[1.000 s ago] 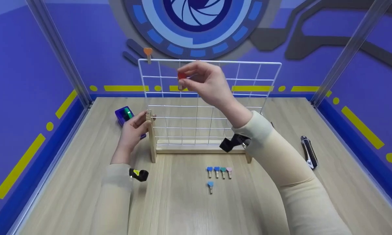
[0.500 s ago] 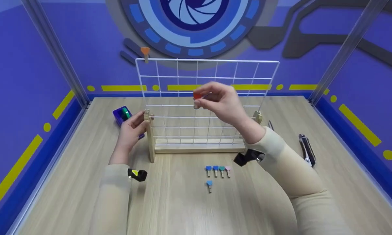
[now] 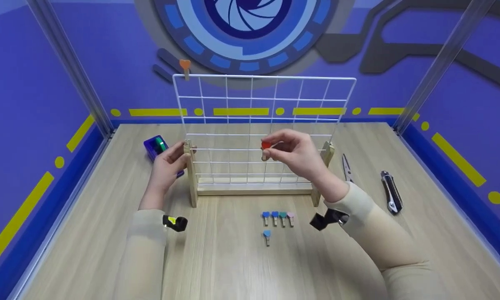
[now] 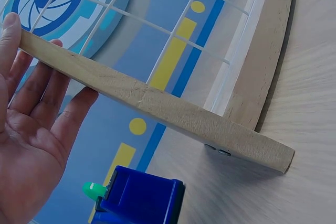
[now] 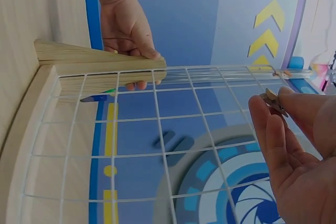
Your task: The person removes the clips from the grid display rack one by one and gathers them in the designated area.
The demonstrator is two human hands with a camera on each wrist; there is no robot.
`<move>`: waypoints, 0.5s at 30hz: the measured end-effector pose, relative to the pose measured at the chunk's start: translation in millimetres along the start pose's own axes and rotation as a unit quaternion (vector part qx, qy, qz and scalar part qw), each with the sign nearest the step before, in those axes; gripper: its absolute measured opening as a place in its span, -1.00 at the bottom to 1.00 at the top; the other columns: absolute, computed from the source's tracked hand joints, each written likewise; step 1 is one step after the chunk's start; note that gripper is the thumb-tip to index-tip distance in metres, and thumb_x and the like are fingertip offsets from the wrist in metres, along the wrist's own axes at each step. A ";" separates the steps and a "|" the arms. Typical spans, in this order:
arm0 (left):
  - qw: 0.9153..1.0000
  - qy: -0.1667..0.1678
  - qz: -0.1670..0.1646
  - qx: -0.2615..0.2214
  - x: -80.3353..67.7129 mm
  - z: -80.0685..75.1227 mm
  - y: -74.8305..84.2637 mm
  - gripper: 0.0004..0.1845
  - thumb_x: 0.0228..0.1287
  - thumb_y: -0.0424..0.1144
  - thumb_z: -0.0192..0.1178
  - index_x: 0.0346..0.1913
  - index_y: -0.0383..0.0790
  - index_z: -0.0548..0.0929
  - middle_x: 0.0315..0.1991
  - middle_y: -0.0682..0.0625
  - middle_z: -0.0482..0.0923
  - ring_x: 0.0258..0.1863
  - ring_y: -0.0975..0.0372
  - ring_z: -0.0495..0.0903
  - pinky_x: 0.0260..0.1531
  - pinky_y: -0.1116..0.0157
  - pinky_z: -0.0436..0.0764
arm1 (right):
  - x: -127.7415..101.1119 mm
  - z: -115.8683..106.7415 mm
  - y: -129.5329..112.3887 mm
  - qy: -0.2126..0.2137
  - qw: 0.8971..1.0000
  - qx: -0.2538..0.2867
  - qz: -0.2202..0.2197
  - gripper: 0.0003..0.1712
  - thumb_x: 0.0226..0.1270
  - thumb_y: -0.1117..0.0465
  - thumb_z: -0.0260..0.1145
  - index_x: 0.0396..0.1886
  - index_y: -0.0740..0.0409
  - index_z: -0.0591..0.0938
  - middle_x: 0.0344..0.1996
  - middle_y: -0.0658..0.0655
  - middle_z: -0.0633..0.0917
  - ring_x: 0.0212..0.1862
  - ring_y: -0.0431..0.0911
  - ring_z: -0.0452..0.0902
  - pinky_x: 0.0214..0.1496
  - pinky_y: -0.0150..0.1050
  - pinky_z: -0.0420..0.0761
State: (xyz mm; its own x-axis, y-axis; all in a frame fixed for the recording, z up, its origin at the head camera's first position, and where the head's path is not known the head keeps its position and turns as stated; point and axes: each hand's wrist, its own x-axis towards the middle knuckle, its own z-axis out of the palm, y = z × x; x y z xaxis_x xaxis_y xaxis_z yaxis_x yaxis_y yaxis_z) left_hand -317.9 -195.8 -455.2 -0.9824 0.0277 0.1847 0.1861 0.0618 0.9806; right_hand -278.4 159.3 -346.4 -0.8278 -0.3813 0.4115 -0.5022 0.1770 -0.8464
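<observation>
My right hand (image 3: 301, 155) pinches a small wooden clothespin with a red heart (image 3: 266, 145) between thumb and fingertips, in front of the lower middle of a white wire grid (image 3: 238, 98). In the right wrist view, the clothespin (image 5: 271, 98) shows edge-on at the fingertips. My left hand (image 3: 166, 166) grips the upper end of the left wooden post (image 4: 142, 96) of the stand, thumb on one side and fingers on the other. An orange heart clothespin (image 3: 185, 65) is clipped on the grid's top left corner. On the table, several heart clothespins (image 3: 275, 216) lie in a row.
A light blue heart clothespin (image 3: 267, 236) lies nearer than the row. Behind my left hand sits a blue-purple tape dispenser-like box (image 3: 152, 146) with a green part. To the right of the stand lie scissors (image 3: 346, 167) and a utility knife (image 3: 391, 192). Blue panels enclose the table.
My right hand has moved down and to the right with the red heart clothespin, away from the grid's upper part. The scissors have come into fuller view. My left hand stays on the post.
</observation>
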 end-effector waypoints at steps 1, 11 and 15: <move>1.000 -0.001 0.000 0.001 -0.3 -0.2 0.0 -0.38 0.49 -0.13 0.20 0.51 -0.26 0.38 0.29 -0.09 0.65 0.12 0.45 0.67 0.11 0.44 0.68 | -3.0 -0.3 2.3 0.000 1.000 -0.004 0.006 -0.73 0.33 0.42 0.43 0.02 0.35 0.72 -0.13 0.31 0.79 -0.24 -0.20 0.78 -0.09 -0.34 0.79; 1.000 0.002 -0.002 -0.001 -0.9 0.5 0.7 -0.42 0.50 -0.18 0.20 0.50 -0.21 0.41 0.34 -0.21 0.59 0.10 0.47 0.67 0.12 0.44 0.68 | -34.5 -4.9 29.3 0.000 0.999 -0.005 0.050 -0.74 0.31 0.39 0.46 -0.02 0.29 0.74 -0.16 0.29 0.79 -0.26 -0.20 0.76 -0.12 -0.35 0.79; 1.000 0.005 -0.007 -0.005 -0.6 0.6 0.8 -0.42 0.50 -0.20 0.19 0.50 -0.23 0.40 0.36 -0.26 0.55 0.12 0.43 0.68 0.12 0.46 0.68 | -47.8 -6.7 38.1 0.000 0.998 -0.014 0.069 -0.74 0.30 0.39 0.46 -0.01 0.30 0.73 -0.15 0.31 0.78 -0.26 -0.21 0.76 -0.14 -0.38 0.78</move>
State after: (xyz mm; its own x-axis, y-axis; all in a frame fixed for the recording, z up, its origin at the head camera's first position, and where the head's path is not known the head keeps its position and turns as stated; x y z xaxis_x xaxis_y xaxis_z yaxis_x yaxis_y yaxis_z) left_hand -317.1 -195.1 -454.6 -0.9849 0.0162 0.1723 0.1729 0.0512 0.9836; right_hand -259.7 190.4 -396.1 -0.8896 -0.3510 0.2923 -0.3908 0.2537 -0.8848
